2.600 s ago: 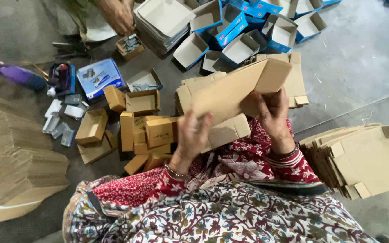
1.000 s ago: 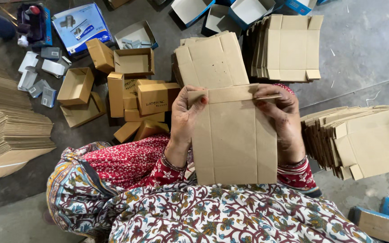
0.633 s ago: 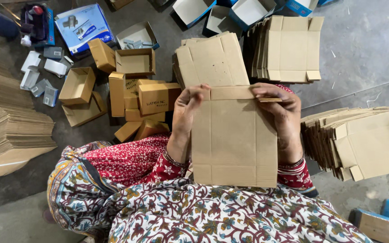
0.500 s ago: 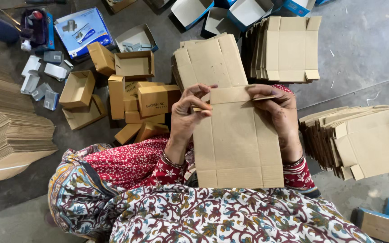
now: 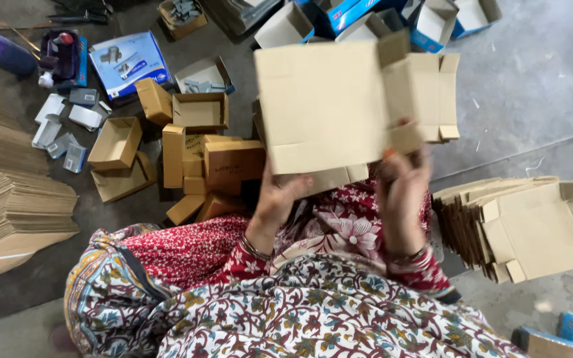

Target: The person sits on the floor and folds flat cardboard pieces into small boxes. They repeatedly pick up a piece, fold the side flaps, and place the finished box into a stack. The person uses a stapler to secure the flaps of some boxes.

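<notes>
I hold a flat cardboard box blank [image 5: 323,106] raised in front of me, above my lap and over the grey floor [image 5: 518,86].

1. Grip. My left hand [image 5: 278,199] supports the near edge of the blank from below, thumb and fingers closed on the lower flap. My right hand [image 5: 402,182] is closed on the right-hand portion, near a side flap [image 5: 406,137]; the fingertips are hidden behind the board there.

2. Handling. I judge the blank light and fairly stiff across its panels, yet weak along the scored fold lines, where it will hinge with little force. The surface is dry, matte board, so slipping is unlikely. The corners and small tabs crush easily. The best hold is on a panel close to a crease, not on a loose flap.

3. Orientation. The large panel faces me, nearly flat-on. Its long axis runs left to right, with the notched flaps at the right end and the far-right corner tilted slightly upward.

4. Surroundings. A stack of identical flat blanks [image 5: 538,225] lies on the floor to my right, well apart from the held piece. Folded brown cartons [image 5: 200,152] sit on the floor to the left, just beyond my knee. A tall pile of flattened board [image 5: 11,199] stands at the far left. Blue-and-white open boxes [image 5: 432,20] lie on the far side.
</notes>
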`<state>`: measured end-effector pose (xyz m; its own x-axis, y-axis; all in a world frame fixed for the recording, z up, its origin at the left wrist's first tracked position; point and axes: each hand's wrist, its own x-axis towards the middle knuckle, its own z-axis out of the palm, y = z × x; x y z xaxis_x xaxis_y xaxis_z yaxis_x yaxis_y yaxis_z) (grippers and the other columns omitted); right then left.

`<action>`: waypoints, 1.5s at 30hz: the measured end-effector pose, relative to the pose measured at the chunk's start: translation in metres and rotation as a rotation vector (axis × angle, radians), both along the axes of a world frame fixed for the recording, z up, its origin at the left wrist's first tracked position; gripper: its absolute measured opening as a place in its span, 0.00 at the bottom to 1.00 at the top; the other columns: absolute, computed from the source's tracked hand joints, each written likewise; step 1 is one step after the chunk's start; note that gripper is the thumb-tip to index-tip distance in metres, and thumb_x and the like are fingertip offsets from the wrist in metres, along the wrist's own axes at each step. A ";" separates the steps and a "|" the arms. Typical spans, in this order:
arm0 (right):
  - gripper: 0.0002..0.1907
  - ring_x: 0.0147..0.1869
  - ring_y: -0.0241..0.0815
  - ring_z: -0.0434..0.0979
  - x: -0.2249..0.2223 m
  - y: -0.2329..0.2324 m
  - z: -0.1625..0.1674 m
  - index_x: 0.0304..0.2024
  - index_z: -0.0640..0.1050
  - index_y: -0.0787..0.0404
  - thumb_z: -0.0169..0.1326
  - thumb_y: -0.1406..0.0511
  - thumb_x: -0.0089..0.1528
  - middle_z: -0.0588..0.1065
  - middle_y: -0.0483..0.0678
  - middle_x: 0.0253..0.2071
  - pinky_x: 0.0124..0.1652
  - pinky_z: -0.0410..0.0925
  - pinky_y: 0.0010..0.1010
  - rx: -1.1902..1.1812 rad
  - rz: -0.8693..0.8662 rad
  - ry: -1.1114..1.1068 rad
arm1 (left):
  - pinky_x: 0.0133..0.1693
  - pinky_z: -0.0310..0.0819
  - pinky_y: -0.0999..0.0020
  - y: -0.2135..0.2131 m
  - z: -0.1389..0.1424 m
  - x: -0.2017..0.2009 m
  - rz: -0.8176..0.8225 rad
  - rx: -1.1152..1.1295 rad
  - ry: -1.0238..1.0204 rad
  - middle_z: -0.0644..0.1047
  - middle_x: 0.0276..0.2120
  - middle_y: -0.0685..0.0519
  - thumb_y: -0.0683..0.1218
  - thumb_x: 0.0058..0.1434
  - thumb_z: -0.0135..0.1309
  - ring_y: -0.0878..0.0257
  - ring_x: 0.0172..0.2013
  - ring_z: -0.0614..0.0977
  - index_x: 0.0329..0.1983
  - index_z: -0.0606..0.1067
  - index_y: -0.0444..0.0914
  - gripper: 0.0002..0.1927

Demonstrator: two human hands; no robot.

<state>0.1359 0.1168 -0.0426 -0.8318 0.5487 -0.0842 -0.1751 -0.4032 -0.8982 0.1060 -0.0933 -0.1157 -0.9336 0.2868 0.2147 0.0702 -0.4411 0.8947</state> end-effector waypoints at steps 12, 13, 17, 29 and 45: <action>0.19 0.51 0.43 0.79 0.031 0.024 -0.029 0.58 0.77 0.69 0.53 0.67 0.67 0.77 0.55 0.50 0.52 0.77 0.33 0.151 0.145 0.230 | 0.46 0.82 0.63 -0.033 0.000 -0.013 0.477 0.161 -0.201 0.82 0.42 0.49 0.42 0.63 0.65 0.60 0.41 0.84 0.50 0.78 0.31 0.15; 0.21 0.52 0.42 0.79 0.027 0.031 -0.026 0.60 0.76 0.68 0.52 0.64 0.67 0.77 0.55 0.52 0.53 0.76 0.33 0.121 0.212 0.211 | 0.46 0.82 0.66 -0.029 0.005 -0.011 0.424 0.101 -0.193 0.83 0.40 0.50 0.42 0.63 0.65 0.62 0.40 0.84 0.48 0.78 0.32 0.13; 0.23 0.60 0.40 0.76 0.022 0.042 -0.009 0.64 0.73 0.66 0.52 0.64 0.67 0.76 0.52 0.57 0.61 0.70 0.32 0.137 0.372 0.136 | 0.44 0.77 0.74 -0.010 0.020 -0.002 0.124 -0.034 -0.275 0.82 0.38 0.55 0.46 0.65 0.63 0.68 0.39 0.82 0.46 0.80 0.31 0.13; 0.06 0.57 0.39 0.73 0.027 0.030 -0.027 0.45 0.78 0.67 0.51 0.78 0.69 0.73 0.51 0.52 0.60 0.68 0.28 0.246 0.276 0.256 | 0.48 0.78 0.69 0.007 0.029 -0.008 0.026 0.385 -0.492 0.79 0.47 0.52 0.35 0.62 0.59 0.65 0.46 0.81 0.48 0.79 0.42 0.13; 0.10 0.55 0.42 0.76 0.022 0.036 -0.029 0.41 0.78 0.66 0.45 0.79 0.67 0.76 0.51 0.49 0.60 0.72 0.34 0.122 0.413 0.191 | 0.67 0.70 0.53 0.008 0.009 0.000 -0.061 0.239 -0.063 0.77 0.53 0.46 0.26 0.54 0.42 0.55 0.57 0.77 0.28 0.73 0.36 0.14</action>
<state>0.1580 0.1527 -0.0718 -0.9768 0.1653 0.1364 -0.1893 -0.3672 -0.9107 0.1056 -0.0850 -0.1066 -0.9299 0.2912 0.2249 -0.0158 -0.6425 0.7661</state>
